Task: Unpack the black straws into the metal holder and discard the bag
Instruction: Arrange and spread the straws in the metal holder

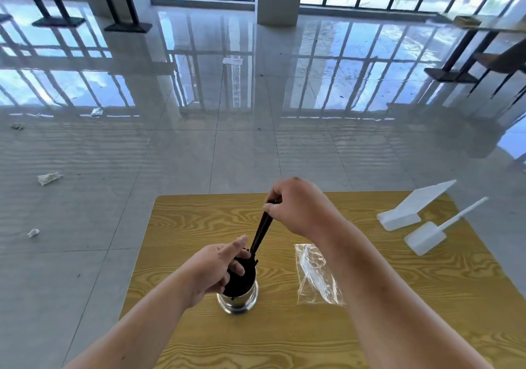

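While hands (296, 206) load straws (260, 233), bag (317, 274) beside holder (239, 301)

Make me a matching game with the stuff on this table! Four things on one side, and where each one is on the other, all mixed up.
Things:
1. straws
2. holder
3. bag
4. white scoop

Places:
A. lying flat on the table, right of the holder
B. near the table's right edge
C. pinched in the right hand, lower ends in the holder
D. standing upright under the left hand

Pairs: 1-C, 2-D, 3-A, 4-B
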Motion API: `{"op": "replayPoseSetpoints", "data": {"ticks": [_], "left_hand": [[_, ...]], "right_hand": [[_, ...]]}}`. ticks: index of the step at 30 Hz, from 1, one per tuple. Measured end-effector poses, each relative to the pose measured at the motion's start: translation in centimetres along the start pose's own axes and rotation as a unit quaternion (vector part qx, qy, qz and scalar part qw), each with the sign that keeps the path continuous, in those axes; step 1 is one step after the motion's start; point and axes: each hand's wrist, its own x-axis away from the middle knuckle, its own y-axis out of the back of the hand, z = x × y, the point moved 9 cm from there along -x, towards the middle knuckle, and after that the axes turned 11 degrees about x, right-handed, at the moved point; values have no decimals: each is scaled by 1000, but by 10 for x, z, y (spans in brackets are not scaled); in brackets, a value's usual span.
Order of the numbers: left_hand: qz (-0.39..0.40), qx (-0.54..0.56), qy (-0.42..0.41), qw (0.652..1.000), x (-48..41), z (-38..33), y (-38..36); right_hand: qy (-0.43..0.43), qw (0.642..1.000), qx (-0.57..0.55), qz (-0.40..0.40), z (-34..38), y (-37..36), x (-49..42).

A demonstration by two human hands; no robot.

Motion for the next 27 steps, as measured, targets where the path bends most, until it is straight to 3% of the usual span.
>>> {"op": "replayPoseSetpoints", "data": {"ticks": [5, 9, 13, 16, 18, 20, 22, 24, 27], "left_hand": [[73, 54, 16, 996, 11, -9, -25], [106, 157, 14, 982, 15, -21, -39], [78, 354, -22, 932, 10, -41, -31], [14, 423, -92, 901, 6, -60, -7], [-47, 385, -168, 906, 9, -78, 15], [-110, 279, -259, 918, 19, -102, 35], [-152, 163, -335, 916, 32, -124, 46], [-146, 90, -388, 906, 40, -136, 44], [-135, -26, -418, 898, 40, -126, 29]], "right_hand": [[-3, 997, -36, -69, -3, 37, 9], [15, 985, -136, -110, 3, 45, 11], [11, 966, -247, -75, 6, 18, 12], [-23, 940, -340, -30, -3, -16, 14], [-46, 909, -414, 9, -12, -38, 16], [-72, 887, -455, 31, -22, -55, 18], [-103, 893, -437, 34, -36, -66, 19], [-131, 910, -393, 30, -50, -76, 21], [-151, 921, -358, 29, -64, -90, 22]]}}
